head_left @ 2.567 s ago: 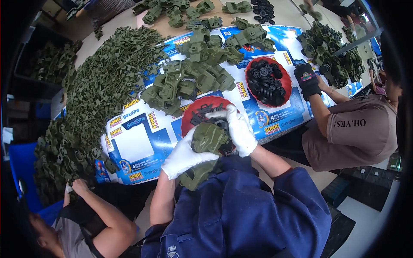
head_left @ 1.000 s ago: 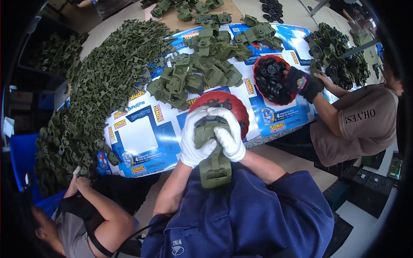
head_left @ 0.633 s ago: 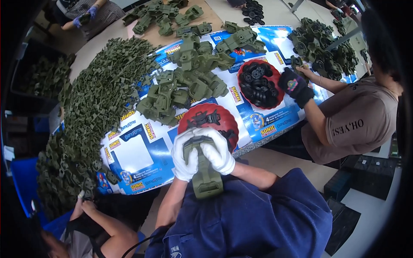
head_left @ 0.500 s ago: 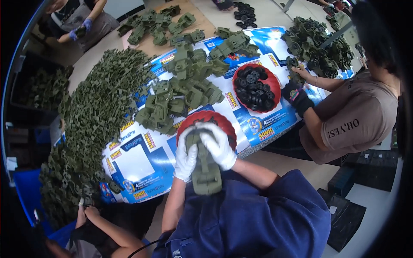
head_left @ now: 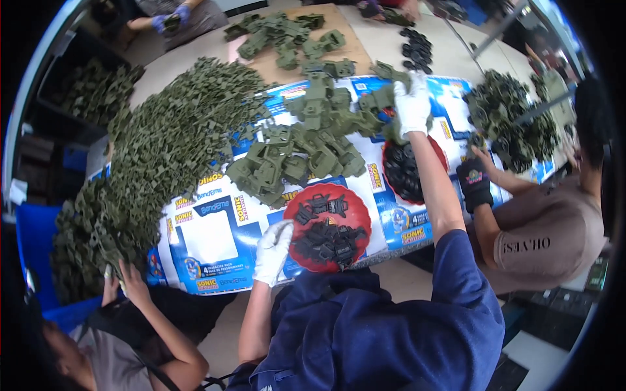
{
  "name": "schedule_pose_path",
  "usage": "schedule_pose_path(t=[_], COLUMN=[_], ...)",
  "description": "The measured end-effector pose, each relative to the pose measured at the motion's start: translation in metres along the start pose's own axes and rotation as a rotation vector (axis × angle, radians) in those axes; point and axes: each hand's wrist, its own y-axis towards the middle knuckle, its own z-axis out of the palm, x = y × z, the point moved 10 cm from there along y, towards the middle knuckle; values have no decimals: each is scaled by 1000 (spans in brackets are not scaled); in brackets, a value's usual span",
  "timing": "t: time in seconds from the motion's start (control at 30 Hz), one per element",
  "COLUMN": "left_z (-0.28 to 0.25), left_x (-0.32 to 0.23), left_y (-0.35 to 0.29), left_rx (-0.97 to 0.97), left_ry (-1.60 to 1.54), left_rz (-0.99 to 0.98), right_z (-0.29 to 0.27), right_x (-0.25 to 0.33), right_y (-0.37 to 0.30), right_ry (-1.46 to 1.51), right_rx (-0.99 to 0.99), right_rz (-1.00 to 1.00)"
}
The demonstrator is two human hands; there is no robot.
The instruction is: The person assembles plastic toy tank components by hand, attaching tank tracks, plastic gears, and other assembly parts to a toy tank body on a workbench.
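My left hand [head_left: 272, 253], in a white glove, hovers at the left rim of a red scalloped bowl [head_left: 367, 225]. Its fingers are loosely extended and nothing shows in them. Inside the bowl lie black plastic toy parts [head_left: 329, 244]. My right arm stretches far out over the table, and the white-gloved right hand [head_left: 412, 107] is above the far end of a heap of green plastic toy vehicle bodies [head_left: 313, 150]. Its fingertips are partly hidden, so whether it grips one of these bodies is unclear.
Another red bowl [head_left: 441, 155] with black wheels stands beneath my right forearm. Small green parts form a large mound [head_left: 189, 117] at left. Co-workers handle parts at right [head_left: 554, 234], lower left [head_left: 130, 352] and the far side. More green vehicles [head_left: 512, 114] are piled at right.
Both hands were together on a green toy vehicle body above the near bowl. They have parted: the right went far and right, the left stays by the bowl. The view has shifted.
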Motion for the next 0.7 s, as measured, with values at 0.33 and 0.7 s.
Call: schedule_pose_path(t=[0.33,0.7], left_z=[-3,-18], left_x=[20,44], left_y=[-23,-63], left_rx=[-198,-448], left_ry=[7,215], left_rz=[80,36], right_z=[227,356], right_x=[211,226], right_y=[9,-2], right_ry=[71,-414], right_rx=[638,897], right_rz=[-353,-332])
